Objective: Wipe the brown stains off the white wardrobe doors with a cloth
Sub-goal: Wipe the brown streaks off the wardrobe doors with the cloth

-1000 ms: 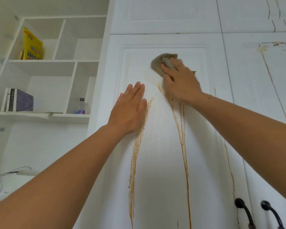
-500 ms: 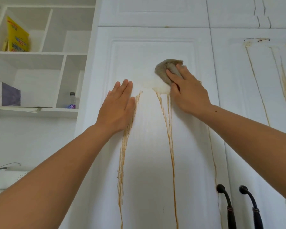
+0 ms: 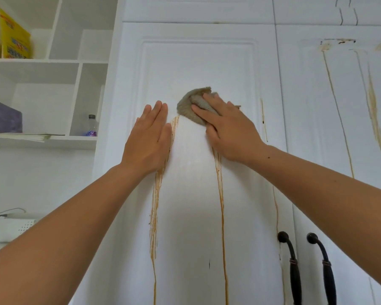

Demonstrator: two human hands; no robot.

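I note my right hand [image 3: 229, 133] covers much of the cloth [image 3: 186, 104]; the black handles [image 3: 294, 278] run off the bottom edge; print on the yellow packet [image 3: 14, 40] is blurred.

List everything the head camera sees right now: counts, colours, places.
wardrobe doors: two tall, white, centre and right; smaller ones above
brown stains: several drip streaks, running down both doors
cloth: one, grey-brown, on left door under right hand
door handles: two, black, lower right where doors meet
shelf unit: one, white, left
packet: one, yellow, top shelf
book: one, dark purple, middle shelf
papers: thin stack, white, middle shelf
bottle: one, clear, purple label, middle shelf
left hand: flat on left door, beside a streak
right hand: holds cloth against left door
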